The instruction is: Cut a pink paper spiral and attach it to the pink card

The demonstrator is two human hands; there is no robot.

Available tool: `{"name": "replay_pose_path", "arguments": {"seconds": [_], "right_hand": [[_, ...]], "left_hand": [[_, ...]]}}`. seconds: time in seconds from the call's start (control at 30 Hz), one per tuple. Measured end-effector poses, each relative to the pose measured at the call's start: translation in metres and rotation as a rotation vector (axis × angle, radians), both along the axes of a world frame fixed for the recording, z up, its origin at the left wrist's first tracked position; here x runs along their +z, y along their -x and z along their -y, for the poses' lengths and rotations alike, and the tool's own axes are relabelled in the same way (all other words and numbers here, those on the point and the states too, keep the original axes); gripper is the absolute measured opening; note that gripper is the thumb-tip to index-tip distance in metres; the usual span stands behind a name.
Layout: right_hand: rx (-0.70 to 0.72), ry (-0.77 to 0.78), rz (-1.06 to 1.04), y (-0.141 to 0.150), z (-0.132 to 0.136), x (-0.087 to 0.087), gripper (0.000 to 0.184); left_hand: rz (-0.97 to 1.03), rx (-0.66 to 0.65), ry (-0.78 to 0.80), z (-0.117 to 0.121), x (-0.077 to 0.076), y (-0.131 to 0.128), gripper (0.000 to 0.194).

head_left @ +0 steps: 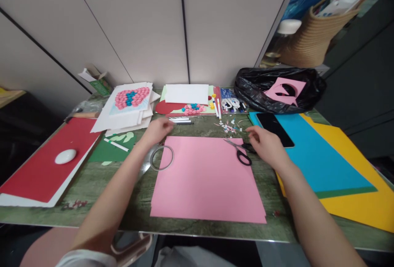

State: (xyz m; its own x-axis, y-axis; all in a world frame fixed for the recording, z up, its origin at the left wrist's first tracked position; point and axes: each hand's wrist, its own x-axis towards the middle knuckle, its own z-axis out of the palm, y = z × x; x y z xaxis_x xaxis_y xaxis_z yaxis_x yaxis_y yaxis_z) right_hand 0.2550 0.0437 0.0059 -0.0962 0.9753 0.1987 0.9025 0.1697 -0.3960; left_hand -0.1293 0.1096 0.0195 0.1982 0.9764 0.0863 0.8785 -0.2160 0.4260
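Note:
A large pink paper sheet (207, 176) lies flat on the green table in front of me. My left hand (158, 129) hovers just past the sheet's far left corner, fingers loosely curled, next to a black and white marker (181, 121); nothing shows in it. A clear tape ring (161, 157) rests at the sheet's left edge under my left wrist. My right hand (266, 143) reaches over the sheet's far right corner, fingers apart, touching the black handles of the scissors (241, 152) that lie on the sheet.
Red sheet with a white oval object (65, 156) at left. White papers with a pink and blue pompom heart (132, 96) behind. Paper scraps (229, 126), markers, black plastic bag (277, 88), phone (275, 128) on blue and yellow sheets (353, 193) at right.

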Motion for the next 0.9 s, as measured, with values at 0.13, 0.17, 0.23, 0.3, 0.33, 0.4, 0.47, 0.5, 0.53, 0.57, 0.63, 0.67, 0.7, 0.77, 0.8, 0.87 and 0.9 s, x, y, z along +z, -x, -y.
{"name": "replay_pose_path", "arguments": {"seconds": [0.13, 0.17, 0.23, 0.3, 0.33, 0.4, 0.47, 0.5, 0.53, 0.57, 0.63, 0.67, 0.7, 0.77, 0.8, 0.87, 0.9], "right_hand": [[0.117, 0.192, 0.081, -0.004, 0.003, -0.005, 0.014], [0.132, 0.195, 0.082, -0.004, 0.004, -0.005, 0.013], [0.144, 0.192, 0.088, -0.004, 0.006, -0.006, 0.014], [0.145, 0.187, 0.102, -0.003, 0.007, -0.005, 0.016], [0.141, 0.185, 0.11, -0.003, 0.007, -0.005, 0.016], [0.125, 0.185, 0.127, -0.002, 0.007, -0.005, 0.017], [0.111, 0.203, 0.142, -0.003, 0.008, -0.005, 0.018], [0.109, 0.221, 0.149, -0.004, 0.008, -0.005, 0.018], [0.106, 0.245, 0.156, -0.005, 0.008, -0.005, 0.018], [0.1, 0.269, 0.164, -0.005, 0.009, -0.005, 0.018], [0.083, 0.309, 0.175, -0.007, 0.01, -0.004, 0.019], [0.073, 0.323, 0.179, -0.007, 0.011, -0.004, 0.02], [0.063, 0.329, 0.18, -0.007, 0.011, -0.003, 0.021], [0.056, 0.335, 0.178, -0.007, 0.013, -0.003, 0.022], [0.053, 0.339, 0.177, -0.006, 0.013, -0.002, 0.022], [0.05, 0.345, 0.174, -0.006, 0.013, -0.001, 0.022], [0.048, 0.347, 0.172, -0.007, 0.013, 0.0, 0.022]], "left_hand": [[-0.14, -0.064, 0.04, 0.076, 0.009, 0.004, 0.032], [-0.156, -0.044, 0.047, 0.095, 0.008, 0.006, 0.03], [-0.145, -0.027, 0.063, 0.126, 0.003, 0.008, 0.028], [-0.169, 0.005, 0.025, 0.148, -0.007, 0.008, 0.026], [-0.201, 0.011, 0.0, 0.155, -0.012, 0.008, 0.024], [-0.284, 0.021, -0.051, 0.164, -0.02, 0.008, 0.02], [-0.375, 0.042, -0.115, 0.168, -0.024, 0.012, 0.022], [-0.42, 0.07, -0.15, 0.169, -0.025, 0.015, 0.024], [-0.466, 0.116, -0.187, 0.169, -0.024, 0.019, 0.025], [-0.509, 0.163, -0.215, 0.168, -0.023, 0.024, 0.026], [-0.572, 0.229, -0.237, 0.163, -0.022, 0.037, 0.027], [-0.59, 0.263, -0.241, 0.159, -0.021, 0.044, 0.028], [-0.611, 0.275, -0.231, 0.154, -0.021, 0.051, 0.029], [-0.629, 0.27, -0.204, 0.143, -0.021, 0.061, 0.032], [-0.637, 0.271, -0.188, 0.138, -0.021, 0.064, 0.032], [-0.642, 0.278, -0.155, 0.133, -0.019, 0.061, 0.032], [-0.629, 0.288, -0.15, 0.133, -0.017, 0.053, 0.031]]}}
